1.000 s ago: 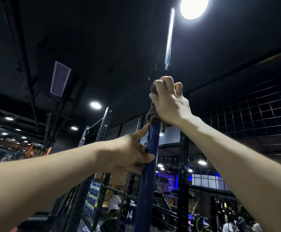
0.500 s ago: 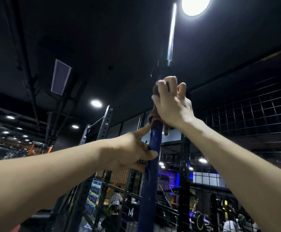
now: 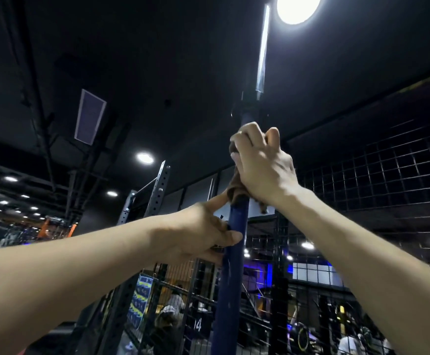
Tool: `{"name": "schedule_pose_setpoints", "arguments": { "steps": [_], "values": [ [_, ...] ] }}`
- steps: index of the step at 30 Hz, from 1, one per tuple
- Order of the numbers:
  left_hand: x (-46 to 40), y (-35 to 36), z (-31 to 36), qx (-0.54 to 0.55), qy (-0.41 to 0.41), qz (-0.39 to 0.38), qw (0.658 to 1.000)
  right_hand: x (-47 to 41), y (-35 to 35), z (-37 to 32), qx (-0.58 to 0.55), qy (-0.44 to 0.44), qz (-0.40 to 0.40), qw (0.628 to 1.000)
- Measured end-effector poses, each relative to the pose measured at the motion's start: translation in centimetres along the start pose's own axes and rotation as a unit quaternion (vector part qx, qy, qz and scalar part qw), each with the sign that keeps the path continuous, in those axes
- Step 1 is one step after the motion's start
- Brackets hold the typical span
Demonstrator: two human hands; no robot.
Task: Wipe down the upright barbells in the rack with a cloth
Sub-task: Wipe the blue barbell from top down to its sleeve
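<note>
Left hand nearest, fingers curled round blue barbell, steadying it upright. Just above, right hand clamped round brown cloth wrapped on the shaft, close under the collar. Best to keep cloth fully wrapped, squeeze evenly, brace low so bar doesn't tip. Wire cage and ceiling lamp beyond

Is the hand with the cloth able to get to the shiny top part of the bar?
Probably yes. The right hand grips the cloth round the blue barbell, just under the collar, and nothing blocks the shiny sleeve above. How far the arm stretches is unclear.
</note>
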State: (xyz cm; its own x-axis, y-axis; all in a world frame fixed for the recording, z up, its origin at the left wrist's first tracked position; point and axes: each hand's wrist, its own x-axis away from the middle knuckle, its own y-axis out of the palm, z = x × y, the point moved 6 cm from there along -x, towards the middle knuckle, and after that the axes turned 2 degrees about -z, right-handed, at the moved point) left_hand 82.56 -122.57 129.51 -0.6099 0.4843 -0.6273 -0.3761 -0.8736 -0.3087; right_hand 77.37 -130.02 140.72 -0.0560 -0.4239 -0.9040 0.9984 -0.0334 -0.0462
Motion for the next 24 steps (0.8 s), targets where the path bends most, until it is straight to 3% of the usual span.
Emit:
{"name": "schedule_pose_setpoints", "arguments": {
  "steps": [3,8,15,17,21,24],
  "values": [
    [0.0,0.3,0.0,-0.008,0.000,0.005,1.000,-0.6,-0.2,0.2,0.005,-0.019,-0.010,1.000],
    [-0.1,0.0,-0.2,-0.008,0.011,-0.010,1.000,-6.2,0.8,2.1,-0.015,0.066,-0.028,0.997],
    [0.6,0.4,-0.9,0.014,-0.004,-0.070,0.997,-4.4,0.4,1.7,-0.049,0.088,-0.044,0.994],
    [0.8,0.8,-1.2,0.021,-0.008,-0.067,0.998,-2.2,0.2,0.8,-0.051,0.079,-0.056,0.994],
    [1.1,0.8,-1.2,0.009,-0.011,-0.038,0.999,2.3,0.7,-1.5,0.015,-0.024,-0.054,0.998],
    [1.2,0.9,-1.3,0.005,-0.008,-0.038,0.999,-1.4,0.3,-0.1,-0.002,0.013,-0.053,0.998]
  ]
}}
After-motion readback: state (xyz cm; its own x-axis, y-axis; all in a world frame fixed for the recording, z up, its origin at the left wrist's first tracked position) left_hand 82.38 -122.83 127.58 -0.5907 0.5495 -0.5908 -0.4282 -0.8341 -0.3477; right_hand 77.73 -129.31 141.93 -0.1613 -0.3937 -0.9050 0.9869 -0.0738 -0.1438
